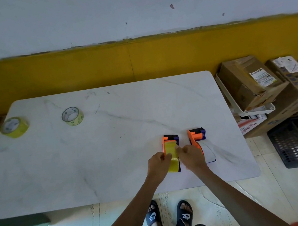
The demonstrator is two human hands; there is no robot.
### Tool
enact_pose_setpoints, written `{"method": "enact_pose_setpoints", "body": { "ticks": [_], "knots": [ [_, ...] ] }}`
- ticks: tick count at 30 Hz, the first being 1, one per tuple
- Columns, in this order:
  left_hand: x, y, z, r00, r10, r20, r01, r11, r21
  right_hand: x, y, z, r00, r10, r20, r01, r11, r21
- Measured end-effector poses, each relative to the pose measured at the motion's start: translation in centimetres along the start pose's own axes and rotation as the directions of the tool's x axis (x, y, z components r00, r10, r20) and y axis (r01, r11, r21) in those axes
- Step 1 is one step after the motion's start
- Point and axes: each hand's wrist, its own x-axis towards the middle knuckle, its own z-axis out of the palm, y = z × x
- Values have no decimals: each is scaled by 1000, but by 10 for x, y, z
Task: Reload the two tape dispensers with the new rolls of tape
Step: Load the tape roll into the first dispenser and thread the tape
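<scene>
On the white table [111, 146], near its right front corner, you have two orange dispensers side by side, long axes running away from you, cutter ends far, just apart from each other. The left dispenser [172, 152] carries a yellow roll [172, 157]; the right dispenser [198, 140] appears to hold a pale, near-empty core, though the glare makes that hard to read. Your left hand [157, 163] and right hand [191, 156] flank the left dispenser, fingers curled in, each pinching an edge of the yellow tape where it runs over the roll; whether they clamp the frame as well I cannot tell. My read: you're feeding the strip forward toward the cutter, so the pull goes straight away from you along that axis. The right hand sits between the two dispensers, so it is the nearer one for the second unit. Spare rolls lie well apart on the far left: a thick yellow roll [15, 127] at the table's left edge, a thinner roll [72, 116] to its right, both flat with the hole up. Reaching them means a long cross-table move, left arm nearer. Off the right end, stacked cardboard boxes [254, 83] carry shipping labels, print too small to read. The sandals [168, 217] under the table edge read NIKE with a swoosh. Printing inside the roll cores is illegible.
</scene>
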Motion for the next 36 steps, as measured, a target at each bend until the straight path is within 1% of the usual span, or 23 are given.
{"method": "enact_pose_setpoints", "body": {
  "ticks": [1,2,4,6,8,10,11,13,17,19,22,24,26,30,34,36],
  "knots": [
    [0,-1,0,1000,9,-5,-9,1000,6,5,-2,-2,996,-73,-60,69,996,-64],
    [1,-1,-1,1000,19,-14,-18,1000,22,10,-7,-6,988,-143,-65,138,987,-81],
    [1,-1,-2,998,44,-39,-41,996,79,28,-19,-14,960,-279,11,278,952,-124],
    [2,0,-3,996,65,-56,-56,988,141,46,-33,-21,933,-334,134,355,914,-197],
    [5,-1,-3,996,66,-53,-57,985,161,62,-43,-23,909,-308,281,383,884,-268],
    [8,-2,-4,997,54,-58,-44,985,165,75,-47,-20,867,-239,436,413,836,-361],
    [9,-2,-5,997,45,-68,-33,985,170,81,-48,-17,854,-206,478,420,816,-398],
    [11,0,-6,996,27,-88,-11,983,184,90,-49,-13,843,-176,508,418,810,-411],
    [14,0,-6,995,25,-99,-2,974,225,101,-49,-10,829,-83,553,345,854,-390],
    [17,-1,-5,995,27,-92,-5,975,224,108,-53,-13,801,-28,598,331,854,-402],
    [18,-3,-5,996,25,-80,-7,978,210,117,-58,-10,746,-5,666,388,816,-429],
    [17,-4,-5,997,13,-75,3,978,209,121,-59,-5,730,-15,683,450,764,-463],
    [18,-3,-3,997,4,-81,12,979,202,122,-57,-2,729,-49,683,508,708,-490],
    [22,0,-2,995,-18,-102,37,980,193,126,-43,-1,739,-190,647,610,597,-521],
    [22,7,-2,984,-45,-172,85,969,233,130,-31,3,732,-282,620,657,533,-534],
    [19,11,-3,981,-85,-173,117,976,185,129,-29,3,737,-312,599,658,534,-531]
  ]
}}
